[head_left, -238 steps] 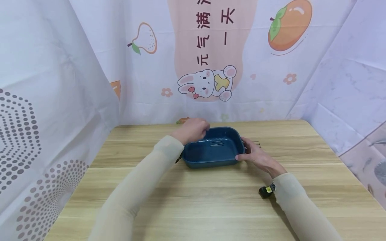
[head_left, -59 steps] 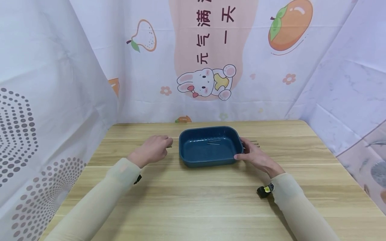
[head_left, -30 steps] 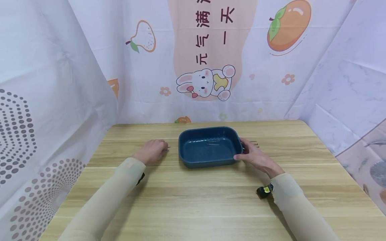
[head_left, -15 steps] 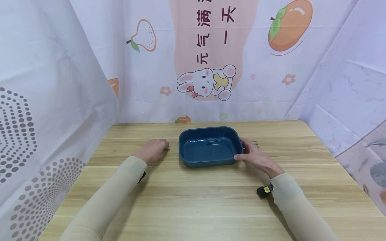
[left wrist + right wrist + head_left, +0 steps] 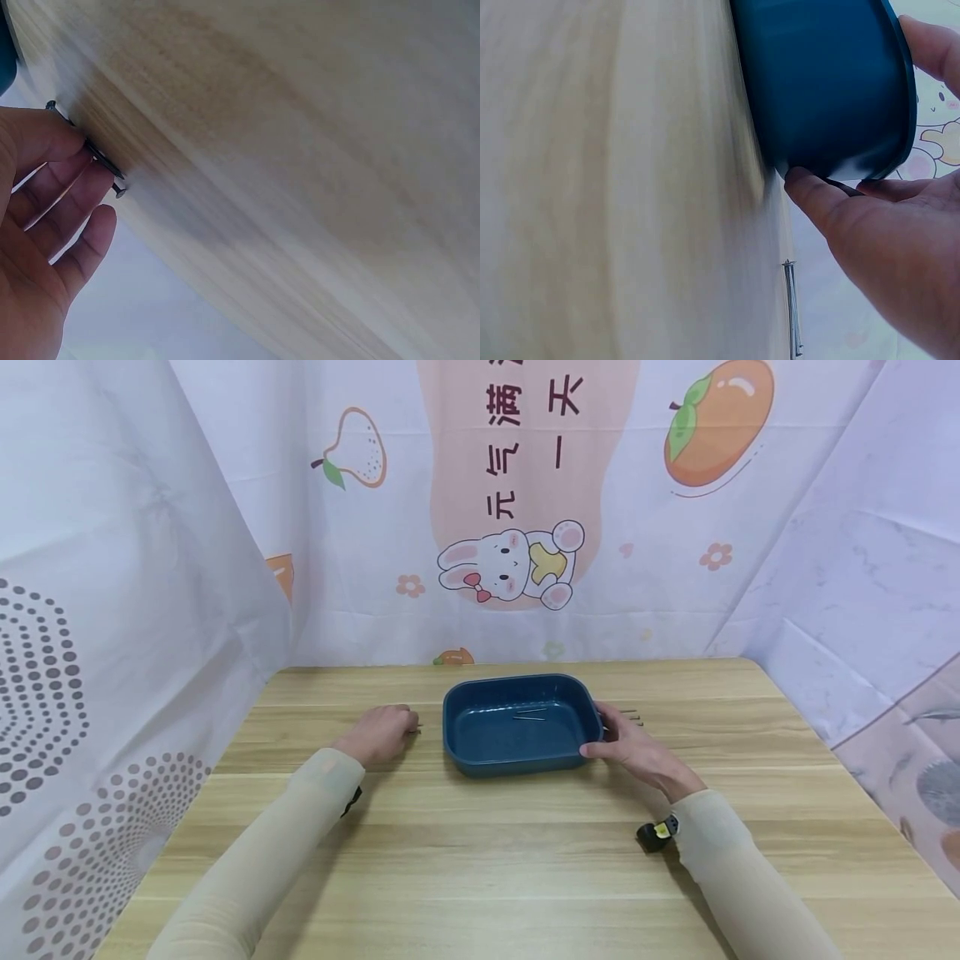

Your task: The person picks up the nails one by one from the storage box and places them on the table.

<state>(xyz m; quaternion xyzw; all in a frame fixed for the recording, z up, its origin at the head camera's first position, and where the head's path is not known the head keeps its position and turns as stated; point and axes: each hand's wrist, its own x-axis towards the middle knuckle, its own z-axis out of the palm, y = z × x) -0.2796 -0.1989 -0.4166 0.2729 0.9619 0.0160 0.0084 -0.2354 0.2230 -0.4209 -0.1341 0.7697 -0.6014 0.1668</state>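
Note:
A dark blue tray [image 5: 480, 760] stands on the wooden table [image 5: 480, 860] with thin nails [image 5: 528, 716] lying inside it. My right hand [image 5: 626, 747] grips its right end [image 5: 832, 90], thumb at the front corner and fingers behind the rim. My left hand [image 5: 378, 735] rests on the table left of the tray. In the left wrist view its thumb and fingers [image 5: 56, 187] pinch a nail [image 5: 90, 146], and a second nail [image 5: 118, 191] lies just beyond the fingertips.
More nails [image 5: 632, 718] lie on the table right of the tray, behind my right hand; one shows in the right wrist view [image 5: 792, 307]. Printed cloth walls [image 5: 150, 568] close in the table on the left, back and right.
Since the earliest frame my left hand has left the tray's back left corner and settled on the table to its left. Over the last second both hands have stayed put.

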